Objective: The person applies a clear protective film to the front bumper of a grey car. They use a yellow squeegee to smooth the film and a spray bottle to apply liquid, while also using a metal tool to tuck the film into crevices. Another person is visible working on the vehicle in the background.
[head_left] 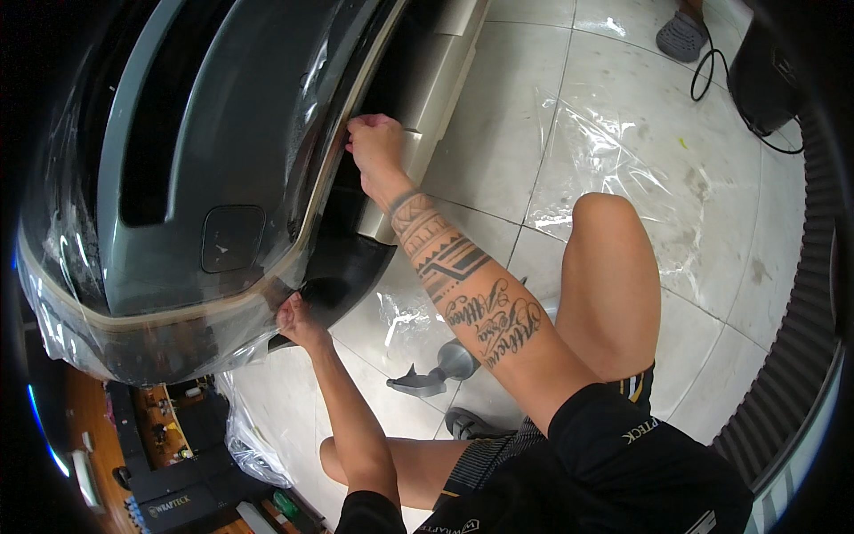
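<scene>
Bodywork in smooth, dark grey-green, part of a vehicle (178, 254), filled the upper left of the frame, its rounded corner pointing down toward the lower middle. A narrow tan strip (196, 311) edged it: its longer visible run slanted from the top centre down and to the left, then bent at the corner and swept toward the left rim. Clear, wrinkled plastic film (205, 343) covered the lower edge and hung below the strip.

The right hand (375, 149), left of the frame's upper centre, had its fingers curled inward and their tips drawn together at the slanting run; whether they gripped the strip could not be told. The left hand (301, 320) was lower, at the bodywork's corner, fingers bent against the film's edge; whether they pinched it was likewise unclear.

Near the frame's centre, a grey tool with a rounded body (456, 360) lay on pale floor tiles (507, 80), its flared end toward the left. Another clear plastic sheet (605, 169) spread across the upper right.
</scene>
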